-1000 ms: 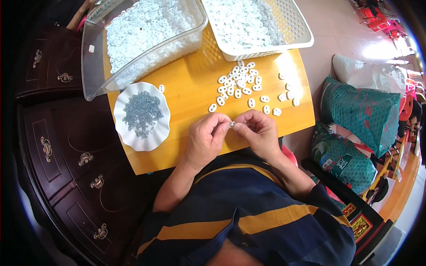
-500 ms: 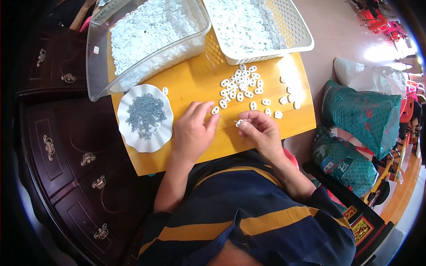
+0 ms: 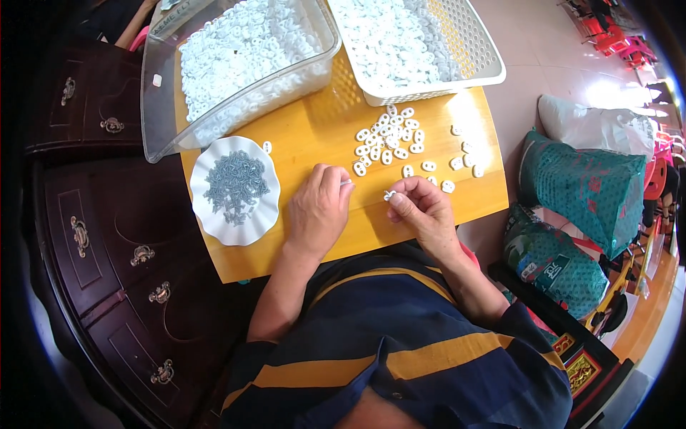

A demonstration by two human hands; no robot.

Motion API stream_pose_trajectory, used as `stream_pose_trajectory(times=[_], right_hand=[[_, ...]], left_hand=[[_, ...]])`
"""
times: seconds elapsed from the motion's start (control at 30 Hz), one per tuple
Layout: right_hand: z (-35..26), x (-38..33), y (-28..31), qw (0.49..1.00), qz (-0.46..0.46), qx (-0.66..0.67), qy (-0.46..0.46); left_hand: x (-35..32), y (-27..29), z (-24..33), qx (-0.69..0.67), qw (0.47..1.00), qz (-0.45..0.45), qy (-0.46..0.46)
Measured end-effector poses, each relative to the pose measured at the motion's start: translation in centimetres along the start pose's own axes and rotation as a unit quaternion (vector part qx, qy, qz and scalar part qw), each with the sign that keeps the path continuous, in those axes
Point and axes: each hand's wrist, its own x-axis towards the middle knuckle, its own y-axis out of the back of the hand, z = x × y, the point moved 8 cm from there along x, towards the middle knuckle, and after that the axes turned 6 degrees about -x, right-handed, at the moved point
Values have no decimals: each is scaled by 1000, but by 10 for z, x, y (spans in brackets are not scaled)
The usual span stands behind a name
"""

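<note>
Head view: at a yellow table, the left hand pinches a white piece, the right hand holds a whitish bit, seemingly part-done, while loose pieces beyond, grey bits at left and a heaped far tub look left to do.

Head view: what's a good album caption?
Left hand and right hand pinch small white pieces over a yellow wooden table, beside a wavy-rimmed white dish.

Dark cabinet left; teal bags, white sack right; red chairs upper right.
</note>
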Motion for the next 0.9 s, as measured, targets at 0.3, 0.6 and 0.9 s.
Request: stream_pose_trajectory(times=[0.3,0.6,0.9], right_hand=[[-1,2,-5,1000,-8,2,4],[-8,3,-5,996,-7,-76,38],[2,6,-3,996,-16,46,70]], left_hand=[[-14,-2,-11,-327,935,-23,134],[-9,0,0,-448,887,-11,108],[-20,-18,-26,-528,825,32,199]])
